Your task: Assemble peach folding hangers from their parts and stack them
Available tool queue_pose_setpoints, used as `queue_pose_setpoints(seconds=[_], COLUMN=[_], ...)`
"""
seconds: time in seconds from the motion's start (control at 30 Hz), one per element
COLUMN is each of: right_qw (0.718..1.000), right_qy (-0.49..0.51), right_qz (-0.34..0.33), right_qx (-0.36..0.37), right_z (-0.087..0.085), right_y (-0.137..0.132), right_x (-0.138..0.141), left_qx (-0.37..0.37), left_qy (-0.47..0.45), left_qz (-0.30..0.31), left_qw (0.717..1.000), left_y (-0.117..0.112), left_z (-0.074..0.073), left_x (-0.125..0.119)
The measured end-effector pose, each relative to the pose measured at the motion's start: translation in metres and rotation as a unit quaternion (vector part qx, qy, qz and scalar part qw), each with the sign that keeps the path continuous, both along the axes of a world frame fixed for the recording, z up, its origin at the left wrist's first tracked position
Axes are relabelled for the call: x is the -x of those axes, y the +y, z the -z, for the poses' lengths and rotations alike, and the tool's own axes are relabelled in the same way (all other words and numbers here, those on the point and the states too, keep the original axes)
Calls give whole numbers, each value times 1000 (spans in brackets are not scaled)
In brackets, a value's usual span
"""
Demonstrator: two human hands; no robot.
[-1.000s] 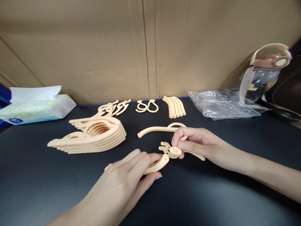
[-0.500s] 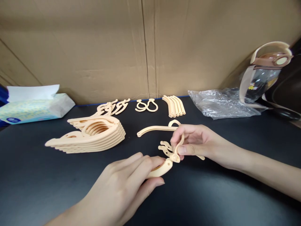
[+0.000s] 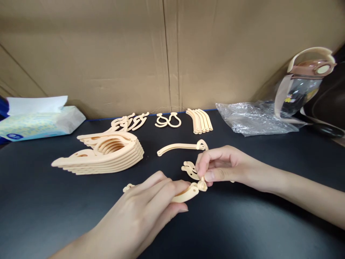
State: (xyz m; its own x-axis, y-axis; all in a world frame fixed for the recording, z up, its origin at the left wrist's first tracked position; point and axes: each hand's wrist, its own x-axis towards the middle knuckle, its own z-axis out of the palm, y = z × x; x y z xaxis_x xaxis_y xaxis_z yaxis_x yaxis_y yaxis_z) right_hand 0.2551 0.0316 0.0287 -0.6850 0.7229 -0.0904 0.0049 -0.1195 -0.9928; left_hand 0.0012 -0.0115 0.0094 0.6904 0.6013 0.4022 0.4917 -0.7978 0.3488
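Note:
My left hand [image 3: 151, 198] is closed around a cream plastic hanger arm [image 3: 185, 195], whose holed end points right; its other end [image 3: 128, 187] peeks out past my knuckles. Between the thumb and fingers of my right hand [image 3: 222, 165] is a cream hanger hook [image 3: 202, 185]. The hook's round base meets, or nearly meets, the end of the arm; my fingers cover much of its stem. Just beyond my hands lie a loose curved strip [image 3: 176, 146] and a holed hanger piece [image 3: 191, 170], partly hidden by my right hand.
Stacked hanger arms [image 3: 107, 158] stand at left. Along the back lie small curved pieces [image 3: 128, 123], two hooks [image 3: 169, 120] and a row of strips [image 3: 199, 121]. A tissue pack [image 3: 40, 122], clear plastic bag [image 3: 256, 118] and bottle [image 3: 304, 86] stand against the cardboard [image 3: 107, 54].
The hook has turned in my right hand, its base now rolled toward the arm's end and its stem mostly behind my fingers. The arm has shifted slightly, showing its far end at left.

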Motion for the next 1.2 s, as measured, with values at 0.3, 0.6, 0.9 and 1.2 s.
queue_pose_setpoints(seconds=[0.3, 0.6, 0.9, 1.2], right_qw=[1000, 998, 994, 987], right_qy=[-25, -55, -87, -112], right_qz=[8, 27, 55, 82], right_qx=[-15, -20, -46, -81], right_z=[-3, -2, -6, -7], right_y=[-1, -4, -9, -12], right_x=[-1, -1, 0, 5], left_qx=[-51, -52, -49, -60], left_qy=[-7, -2, 16, 14], left_qz=[30, 42, 40, 37], left_qw=[998, 998, 998, 997], left_y=[4, 3, 3, 3], left_z=[1, -1, -3, -2], left_x=[-2, -3, -4, -3])
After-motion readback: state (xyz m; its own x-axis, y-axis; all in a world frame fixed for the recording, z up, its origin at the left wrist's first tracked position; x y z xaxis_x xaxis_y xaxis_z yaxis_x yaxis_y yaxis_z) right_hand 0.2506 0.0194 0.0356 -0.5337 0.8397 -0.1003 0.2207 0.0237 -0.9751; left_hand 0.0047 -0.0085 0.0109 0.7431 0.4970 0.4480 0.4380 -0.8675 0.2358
